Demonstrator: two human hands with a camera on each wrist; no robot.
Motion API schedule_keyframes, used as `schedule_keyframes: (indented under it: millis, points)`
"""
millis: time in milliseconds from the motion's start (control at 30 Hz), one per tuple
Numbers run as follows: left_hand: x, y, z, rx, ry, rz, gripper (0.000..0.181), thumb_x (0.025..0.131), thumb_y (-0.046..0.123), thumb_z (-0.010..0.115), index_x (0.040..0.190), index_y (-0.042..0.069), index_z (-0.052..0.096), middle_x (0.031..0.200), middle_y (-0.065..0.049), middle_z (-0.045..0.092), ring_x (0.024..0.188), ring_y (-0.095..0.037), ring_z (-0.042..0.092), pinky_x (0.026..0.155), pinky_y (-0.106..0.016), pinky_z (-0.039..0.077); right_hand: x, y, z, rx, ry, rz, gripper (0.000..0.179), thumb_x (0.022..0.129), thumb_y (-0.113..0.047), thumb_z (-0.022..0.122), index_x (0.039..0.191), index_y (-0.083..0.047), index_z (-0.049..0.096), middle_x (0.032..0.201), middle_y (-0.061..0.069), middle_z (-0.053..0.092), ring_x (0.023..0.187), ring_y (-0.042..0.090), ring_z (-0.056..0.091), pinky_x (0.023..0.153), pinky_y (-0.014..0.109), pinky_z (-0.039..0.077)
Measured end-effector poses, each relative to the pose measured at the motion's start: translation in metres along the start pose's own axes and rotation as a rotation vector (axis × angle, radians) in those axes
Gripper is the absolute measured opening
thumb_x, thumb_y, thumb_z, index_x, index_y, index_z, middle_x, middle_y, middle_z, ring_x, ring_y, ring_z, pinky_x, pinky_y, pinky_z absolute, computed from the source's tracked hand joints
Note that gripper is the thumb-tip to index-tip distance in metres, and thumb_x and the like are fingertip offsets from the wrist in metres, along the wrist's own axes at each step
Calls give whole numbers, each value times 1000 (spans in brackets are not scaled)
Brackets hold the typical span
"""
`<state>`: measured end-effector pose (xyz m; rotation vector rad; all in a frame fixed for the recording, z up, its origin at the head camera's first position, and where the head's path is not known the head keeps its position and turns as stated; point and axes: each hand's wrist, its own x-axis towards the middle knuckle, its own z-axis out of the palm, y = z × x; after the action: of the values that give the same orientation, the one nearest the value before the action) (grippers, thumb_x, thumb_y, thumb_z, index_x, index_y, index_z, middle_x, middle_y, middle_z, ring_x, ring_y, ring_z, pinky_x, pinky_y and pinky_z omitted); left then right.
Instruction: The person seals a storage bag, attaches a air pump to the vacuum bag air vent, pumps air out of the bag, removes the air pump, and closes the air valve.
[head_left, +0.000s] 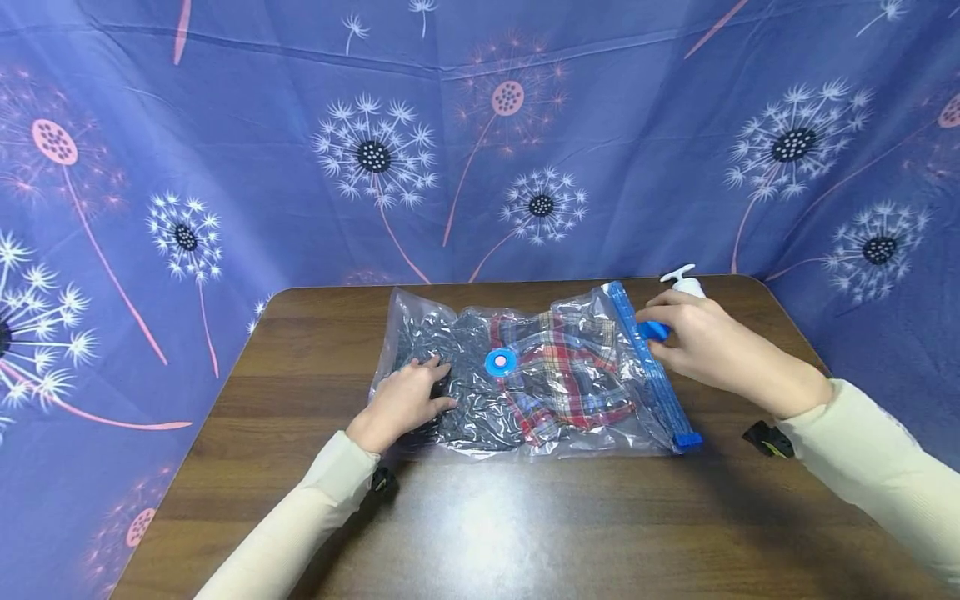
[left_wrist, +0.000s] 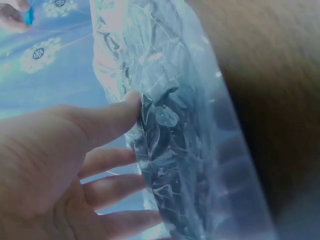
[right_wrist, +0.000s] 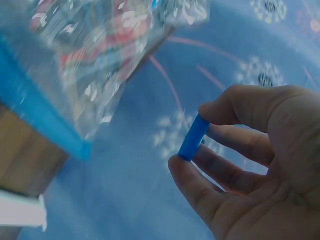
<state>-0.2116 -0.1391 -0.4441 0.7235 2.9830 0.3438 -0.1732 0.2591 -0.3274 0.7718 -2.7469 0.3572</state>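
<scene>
A clear vacuum storage bag (head_left: pixel 465 425) lies flat on the table, with dark clothing (head_left: pixel 480 408) in its left part and a plaid shirt (head_left: pixel 562 367) in its right part. On its upper face is a round blue valve (head_left: pixel 501 362). My left hand (head_left: pixel 408 396) rests on the bag's left part, fingers spread, the thumb (left_wrist: pixel 110 120) against the film. Above the blue zip strip (head_left: pixel 652 375), my right hand (head_left: pixel 690 337) pinches a small blue plastic clip (right_wrist: pixel 194 137) between thumb and fingertips. Another blue piece (head_left: pixel 686 440) sits at the strip's near end.
A white hand pump (head_left: pixel 686 283) lies behind my right hand at the table's far edge. The brown wooden table (head_left: pixel 300 400) backs onto a blue cloth (head_left: pixel 270 167) with dandelion print. Black wrist straps (head_left: pixel 768 439) show near both cuffs.
</scene>
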Motion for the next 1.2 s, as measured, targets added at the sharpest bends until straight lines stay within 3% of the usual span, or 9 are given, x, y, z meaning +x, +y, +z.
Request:
schedule_keyframes:
  millis: [100,233,367,567,833,967,1067,1200]
  points:
    - [1,-1,-2,18,43,26,50,85,42,83,125,12,74,122,-11,75,107,-34,73,74,-55,61,15,-12,6,18,-49,-45,28,80,3,78,108,3,76,105,20,69,85,26,68,67,40,58]
    - [2,-1,-6,30,74,64,35,82,38,87,105,14,77,95,-7,79,83,-29,76,57,-49,58,29,-25,13,42,-140,-68,27,85,2,77,112,2,75,110,20,67,84,22,67,65,33,58]
    - [3,-2,-9,44,74,87,36,80,36,88,107,14,79,95,-10,80,82,-33,76,60,-50,59,41,-35,18,79,-192,-83,28,87,0,76,115,2,74,112,19,66,84,21,67,65,30,58]
    - [3,-4,-10,47,59,105,39,80,37,87,110,14,80,96,-11,80,84,-34,76,66,-51,61,62,-41,32,111,-220,-108,31,88,0,75,119,1,74,117,21,68,94,28,69,73,37,61]
    - [-1,-6,-4,70,81,117,34,84,37,85,109,15,78,90,-11,79,81,-35,76,59,-50,59,94,-53,65,198,-306,-115,31,92,-2,73,123,1,72,119,18,68,108,31,69,88,42,62]
    - [-5,-4,-1,99,101,146,29,88,36,82,104,14,70,83,-11,75,78,-35,74,53,-49,57,108,-61,86,218,-320,-143,26,90,-1,75,116,-2,75,112,16,71,103,29,68,88,43,61]
    - [-7,-2,1,98,101,155,32,93,34,78,113,11,69,97,-15,75,89,-39,74,60,-53,60,116,-65,104,215,-326,-176,23,89,-2,77,112,-2,76,110,15,72,102,29,69,90,42,61]
    - [-9,1,3,53,48,135,50,99,27,71,140,2,60,138,-22,64,121,-51,62,92,-62,57,120,-71,123,185,-377,-216,25,89,-1,76,114,3,75,110,16,72,105,30,70,93,39,61]
